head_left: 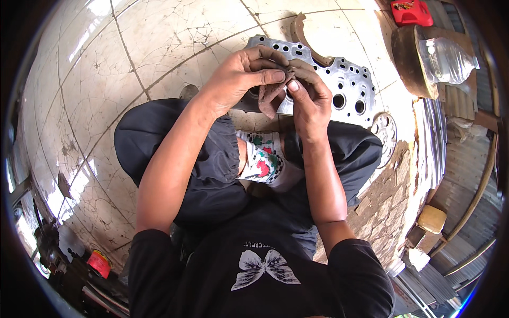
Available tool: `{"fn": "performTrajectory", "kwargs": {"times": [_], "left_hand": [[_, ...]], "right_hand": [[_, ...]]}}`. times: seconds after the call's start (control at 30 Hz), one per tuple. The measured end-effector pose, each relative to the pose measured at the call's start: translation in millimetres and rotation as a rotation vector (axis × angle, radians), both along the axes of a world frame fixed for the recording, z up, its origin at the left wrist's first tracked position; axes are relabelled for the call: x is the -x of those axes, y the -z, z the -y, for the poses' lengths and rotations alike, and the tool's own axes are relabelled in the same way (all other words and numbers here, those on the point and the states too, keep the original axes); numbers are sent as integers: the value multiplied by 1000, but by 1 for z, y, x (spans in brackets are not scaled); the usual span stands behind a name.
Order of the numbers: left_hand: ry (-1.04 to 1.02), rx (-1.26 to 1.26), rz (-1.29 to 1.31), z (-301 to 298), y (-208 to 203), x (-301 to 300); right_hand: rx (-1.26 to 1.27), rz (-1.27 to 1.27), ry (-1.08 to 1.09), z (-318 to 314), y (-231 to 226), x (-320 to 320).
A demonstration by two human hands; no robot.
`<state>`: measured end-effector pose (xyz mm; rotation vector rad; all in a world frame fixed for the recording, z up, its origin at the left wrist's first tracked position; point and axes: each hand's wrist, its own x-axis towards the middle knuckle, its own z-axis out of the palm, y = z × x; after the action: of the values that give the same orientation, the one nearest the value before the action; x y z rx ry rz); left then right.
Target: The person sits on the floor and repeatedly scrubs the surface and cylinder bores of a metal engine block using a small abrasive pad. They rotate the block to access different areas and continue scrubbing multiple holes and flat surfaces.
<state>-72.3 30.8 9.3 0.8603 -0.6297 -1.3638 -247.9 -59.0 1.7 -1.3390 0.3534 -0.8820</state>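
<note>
My left hand (236, 77) and my right hand (314, 100) meet in front of me, fingers pinched together. Between them is a folded, worn brown piece (269, 100) that looks like sandpaper or cloth; its loose end hangs down. Both thumbs press near its upper end. Beneath and behind the hands, a silver engine cylinder head (349, 85) with many round holes lies on the floor. My hands and the brown piece hide part of it. A rusty curved brake shoe (304, 38) rests against its far edge.
Cracked pale tiles (101, 69) cover the floor. A round metal disc with holes (385, 135) lies right of my knee. Farther right are a brown drum-like part (405, 58), a clear plastic bottle (448, 61) and a red container (412, 13). A red can (99, 262) stands at lower left.
</note>
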Motion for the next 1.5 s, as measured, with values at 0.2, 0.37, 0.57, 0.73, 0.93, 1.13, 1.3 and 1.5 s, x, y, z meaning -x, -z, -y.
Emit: {"fn": "performTrajectory", "kwargs": {"times": [0.2, 0.37, 0.57, 0.73, 0.93, 1.13, 1.3, 1.5], "left_hand": [[-136, -20, 204, 9, 1, 4], [-201, -21, 343, 9, 13, 2], [-228, 32, 441, 10, 13, 0], [-104, -35, 518, 11, 9, -2], [-314, 75, 886, 12, 10, -5], [-313, 62, 945, 11, 3, -8], [-326, -89, 1062, 4, 0, -23], [-390, -508, 1080, 3, 27, -44]], "right_hand": [[-80, -95, -4, 7, -2, 3], [-279, -84, -127, 12, 4, 8], [-414, 74, -295, 13, 6, 12], [-438, 126, -345, 12, 9, 15], [-531, 5, -157, 7, 3, 12], [-480, -168, 21, 5, -3, 6], [-263, -491, 114, 13, -15, 6], [228, -795, -52, 23, -8, 0]]}}
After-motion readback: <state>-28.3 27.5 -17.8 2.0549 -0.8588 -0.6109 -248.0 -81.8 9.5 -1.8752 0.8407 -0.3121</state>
